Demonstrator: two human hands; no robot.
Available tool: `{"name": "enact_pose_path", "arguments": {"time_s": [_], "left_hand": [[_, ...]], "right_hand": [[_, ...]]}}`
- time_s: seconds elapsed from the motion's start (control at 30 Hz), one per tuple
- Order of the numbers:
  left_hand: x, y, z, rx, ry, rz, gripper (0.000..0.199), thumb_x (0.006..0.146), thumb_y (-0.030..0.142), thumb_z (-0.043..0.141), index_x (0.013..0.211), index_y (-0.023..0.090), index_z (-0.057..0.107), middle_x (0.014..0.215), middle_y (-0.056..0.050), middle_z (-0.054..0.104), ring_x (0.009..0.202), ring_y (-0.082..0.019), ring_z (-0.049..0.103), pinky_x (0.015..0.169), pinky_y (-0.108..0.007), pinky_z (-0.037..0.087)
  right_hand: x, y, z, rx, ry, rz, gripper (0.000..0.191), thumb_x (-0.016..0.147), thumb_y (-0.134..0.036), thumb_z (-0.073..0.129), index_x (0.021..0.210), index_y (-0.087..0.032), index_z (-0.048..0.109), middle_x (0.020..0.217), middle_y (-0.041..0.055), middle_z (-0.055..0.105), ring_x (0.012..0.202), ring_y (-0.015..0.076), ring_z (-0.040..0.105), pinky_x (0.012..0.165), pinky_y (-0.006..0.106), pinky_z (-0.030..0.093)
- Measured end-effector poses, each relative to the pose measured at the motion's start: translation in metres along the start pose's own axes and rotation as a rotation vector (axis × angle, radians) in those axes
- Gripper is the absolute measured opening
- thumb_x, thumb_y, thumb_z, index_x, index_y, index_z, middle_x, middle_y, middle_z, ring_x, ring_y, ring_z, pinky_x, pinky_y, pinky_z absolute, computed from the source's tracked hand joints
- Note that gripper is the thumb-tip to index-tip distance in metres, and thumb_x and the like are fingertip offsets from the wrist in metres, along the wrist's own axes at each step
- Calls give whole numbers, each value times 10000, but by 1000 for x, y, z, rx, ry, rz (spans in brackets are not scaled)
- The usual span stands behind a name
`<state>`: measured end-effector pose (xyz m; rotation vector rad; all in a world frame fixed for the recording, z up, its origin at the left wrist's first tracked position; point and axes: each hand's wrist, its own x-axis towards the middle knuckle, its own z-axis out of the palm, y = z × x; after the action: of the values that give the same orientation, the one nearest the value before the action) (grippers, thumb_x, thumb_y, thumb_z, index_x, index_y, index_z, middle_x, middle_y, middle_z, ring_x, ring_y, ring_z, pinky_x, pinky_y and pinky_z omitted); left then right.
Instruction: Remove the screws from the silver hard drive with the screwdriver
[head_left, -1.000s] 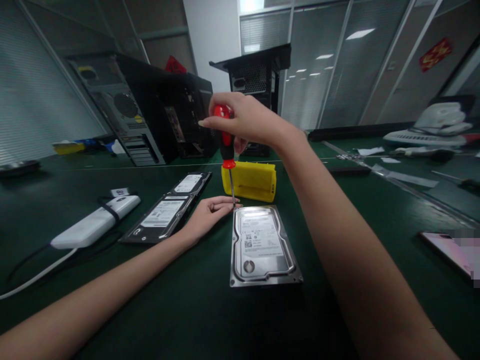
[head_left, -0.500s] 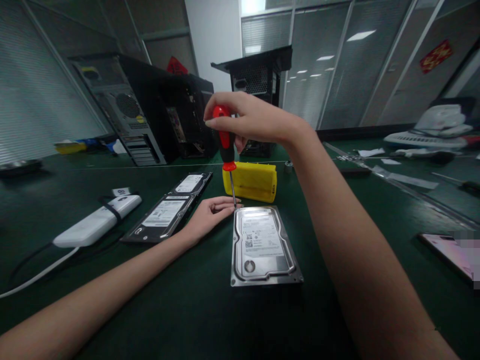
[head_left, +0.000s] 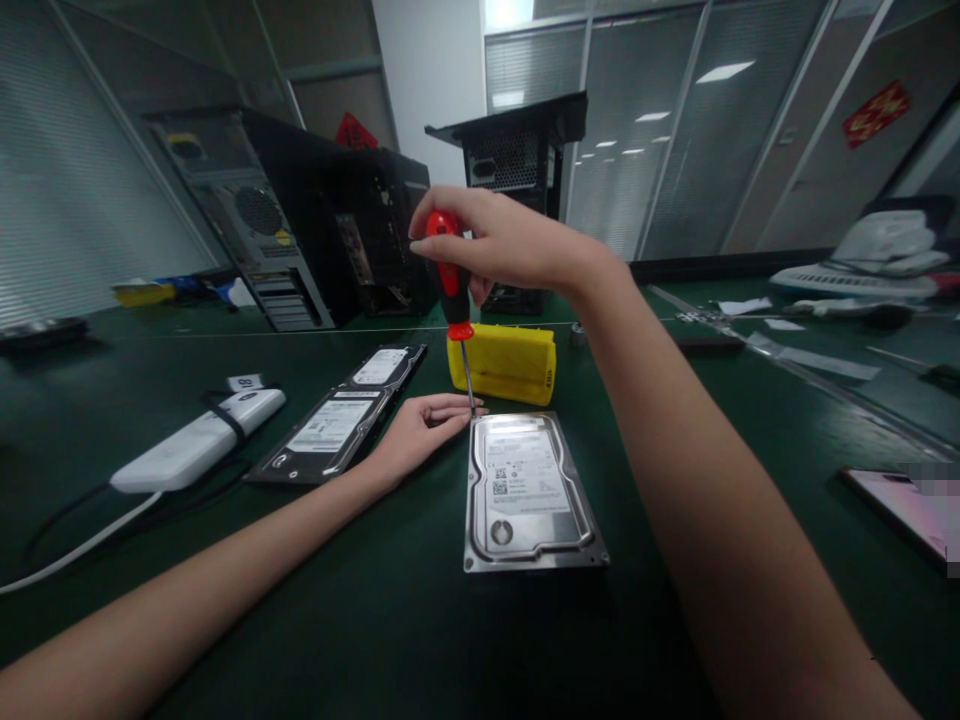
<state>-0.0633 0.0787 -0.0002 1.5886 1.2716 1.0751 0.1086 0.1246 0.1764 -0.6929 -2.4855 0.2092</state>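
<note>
My right hand (head_left: 480,235) is wrapped round the red and black handle of a screwdriver (head_left: 453,280), held nearly upright. Its metal tip meets the upper left corner of a silver hard drive (head_left: 529,490), which lies label up in front of me. At that same corner, my left hand (head_left: 431,425) has its thumb and fingers closed around the spot where the tip comes down; whatever is between them is too small to make out. Just behind the drive stands a yellow case (head_left: 502,362).
Two more drives (head_left: 334,425) lie at the left, beside a white power adapter (head_left: 199,440) with cables. Computer cases (head_left: 292,220) stand at the back. A phone (head_left: 900,510) lies at the right edge, with metal strips (head_left: 814,357) and papers behind it.
</note>
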Motion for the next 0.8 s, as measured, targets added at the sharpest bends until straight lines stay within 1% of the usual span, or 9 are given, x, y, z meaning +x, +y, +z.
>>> {"name": "enact_pose_path", "arguments": {"time_s": [0.13, 0.23, 0.4, 0.5, 0.6, 0.67, 0.8], "left_hand": [[1, -1, 0, 12, 5, 2, 317, 846, 308, 660, 1108, 131, 687, 1175, -113, 729, 1112, -232, 688, 1030, -377, 508], [1, 0, 0, 28, 7, 5, 317, 836, 311, 671, 1100, 135, 691, 1168, -113, 732, 1105, -237, 692, 1024, -385, 515], [0, 1, 0, 30, 13, -1, 318, 818, 298, 688, 1093, 138, 693, 1161, -105, 736, 1097, -229, 695, 1029, -383, 512], [0, 0, 0, 21, 10, -2, 323, 816, 295, 694, 1095, 134, 692, 1163, -103, 735, 1100, -225, 694, 1037, -376, 505], [0, 0, 0, 22, 10, -7, 329, 818, 297, 692, 1102, 131, 691, 1167, -108, 733, 1105, -228, 691, 1039, -378, 504], [-1, 1, 0, 19, 10, -8, 334, 817, 297, 693, 1104, 128, 690, 1165, -112, 733, 1104, -229, 692, 1037, -379, 505], [-1, 3, 0, 19, 13, -12, 324, 827, 289, 679, 1105, 123, 690, 1162, -119, 733, 1108, -230, 690, 1045, -384, 496]], "right_hand": [[2, 1, 1, -28, 28, -15, 262, 960, -342, 501, 1161, -193, 578, 1174, 32, 650, 755, 101, 666, 608, 179, 514], [2, -1, 2, -20, 17, 2, 276, 965, -329, 495, 1191, -188, 569, 1188, 32, 645, 721, 93, 662, 581, 179, 509], [2, -1, 3, -2, 14, -24, 342, 967, -350, 482, 1240, -160, 562, 1231, 29, 637, 750, 62, 653, 565, 128, 470], [2, 1, 3, 18, 6, -23, 366, 972, -355, 459, 1260, -147, 543, 1202, 24, 645, 672, 32, 627, 536, 128, 440], [2, 1, 3, 17, 18, -46, 326, 958, -358, 483, 1214, -174, 564, 1169, 24, 657, 621, 42, 610, 526, 141, 472], [2, 1, 3, 23, 24, -39, 286, 951, -371, 501, 1177, -212, 576, 1173, 16, 661, 652, 63, 627, 532, 151, 493], [2, 1, 4, 35, 37, -17, 267, 938, -389, 530, 1164, -255, 582, 1201, 3, 654, 791, 106, 664, 551, 157, 508]]}}
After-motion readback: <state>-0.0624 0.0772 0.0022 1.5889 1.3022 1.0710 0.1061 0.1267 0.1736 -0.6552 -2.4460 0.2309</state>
